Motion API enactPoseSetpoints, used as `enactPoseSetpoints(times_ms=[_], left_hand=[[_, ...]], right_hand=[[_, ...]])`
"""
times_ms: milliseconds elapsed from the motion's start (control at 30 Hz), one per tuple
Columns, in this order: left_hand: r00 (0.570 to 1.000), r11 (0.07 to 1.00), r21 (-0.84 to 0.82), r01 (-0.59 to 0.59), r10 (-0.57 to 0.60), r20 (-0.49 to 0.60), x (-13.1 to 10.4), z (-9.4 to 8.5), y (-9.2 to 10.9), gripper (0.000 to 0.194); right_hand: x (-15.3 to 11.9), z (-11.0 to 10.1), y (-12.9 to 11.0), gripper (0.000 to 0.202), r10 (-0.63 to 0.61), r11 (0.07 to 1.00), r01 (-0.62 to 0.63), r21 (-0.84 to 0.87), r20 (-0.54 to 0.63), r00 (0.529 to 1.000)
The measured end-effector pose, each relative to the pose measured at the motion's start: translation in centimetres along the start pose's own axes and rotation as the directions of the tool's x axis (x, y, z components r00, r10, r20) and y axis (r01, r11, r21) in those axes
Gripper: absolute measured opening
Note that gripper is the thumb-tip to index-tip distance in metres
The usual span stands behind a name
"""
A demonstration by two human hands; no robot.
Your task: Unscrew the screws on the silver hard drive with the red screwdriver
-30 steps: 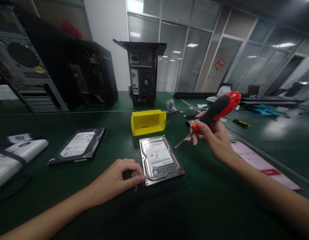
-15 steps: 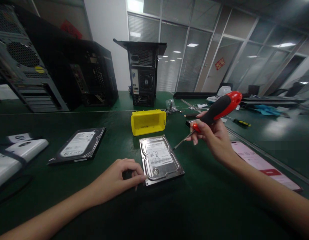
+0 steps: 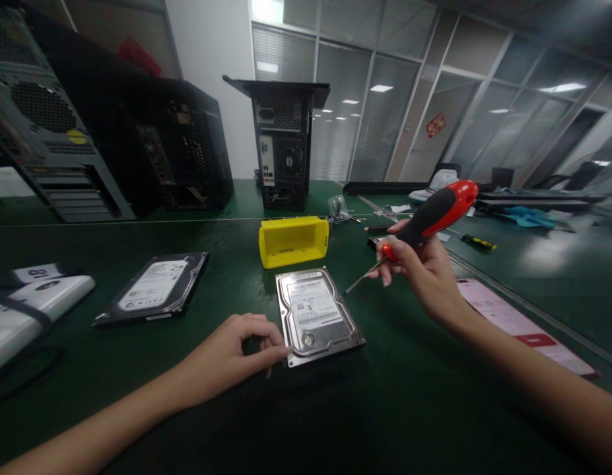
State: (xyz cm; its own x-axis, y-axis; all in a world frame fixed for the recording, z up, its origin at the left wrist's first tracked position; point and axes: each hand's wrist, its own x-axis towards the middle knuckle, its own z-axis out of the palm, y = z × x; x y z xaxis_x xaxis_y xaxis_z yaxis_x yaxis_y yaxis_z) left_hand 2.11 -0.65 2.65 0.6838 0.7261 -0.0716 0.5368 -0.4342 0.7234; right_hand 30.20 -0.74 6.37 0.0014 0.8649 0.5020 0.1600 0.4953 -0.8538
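Note:
A silver hard drive (image 3: 321, 318) with a white label lies flat on the green tabletop. My left hand (image 3: 249, 346) steadies its near left corner, the thumb on the edge and the fingers curled beside it. A red and black screwdriver (image 3: 431, 214) is gripped in my right hand (image 3: 424, 270). It slants down to the left, with the shaft's tip at the drive's right edge; whether the tip sits in a screw is too small to tell. Just behind the drive stands a yellow box (image 3: 294, 243) on its side, its open face toward me.
Left of my hands lie a second hard drive (image 3: 154, 287) and a white device (image 3: 43, 307) with a dark strap. A pink phone (image 3: 523, 323) rests by my right forearm. Computer cases (image 3: 286, 145) line the back. A yellow and black tool (image 3: 478, 243) lies far right.

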Motion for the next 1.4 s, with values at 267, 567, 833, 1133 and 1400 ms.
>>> enactPoseSetpoints(times_ms=[267,567,833,1133,1400], left_hand=[[1.000,1.000,0.005,-0.001,0.001,-0.004,0.1,0.1,0.0,0.033],[1.000,1.000,0.002,-0.008,0.008,-0.010,0.1,0.1,0.0,0.032],[0.991,1.000,-0.002,0.015,-0.015,-0.133,-0.2,0.2,-0.2,0.037],[0.929,0.867,0.417,-0.274,0.350,-0.119,5.7,-0.1,2.0,0.047],[0.916,0.783,0.535,-0.317,0.398,-0.040,6.6,1.0,1.9,0.043]], right_hand=[[0.0,0.0,0.1,0.027,-0.013,1.000,0.013,0.003,0.008,1.000],[0.0,0.1,0.1,0.026,-0.009,1.000,0.009,0.007,0.023,1.000],[0.0,0.2,0.2,0.025,-0.010,0.999,0.009,0.031,0.027,1.000],[0.1,0.2,0.2,0.027,0.019,0.998,-0.020,0.056,0.019,1.000],[0.0,0.1,0.3,0.029,-0.010,0.999,0.008,0.053,0.040,0.999]])
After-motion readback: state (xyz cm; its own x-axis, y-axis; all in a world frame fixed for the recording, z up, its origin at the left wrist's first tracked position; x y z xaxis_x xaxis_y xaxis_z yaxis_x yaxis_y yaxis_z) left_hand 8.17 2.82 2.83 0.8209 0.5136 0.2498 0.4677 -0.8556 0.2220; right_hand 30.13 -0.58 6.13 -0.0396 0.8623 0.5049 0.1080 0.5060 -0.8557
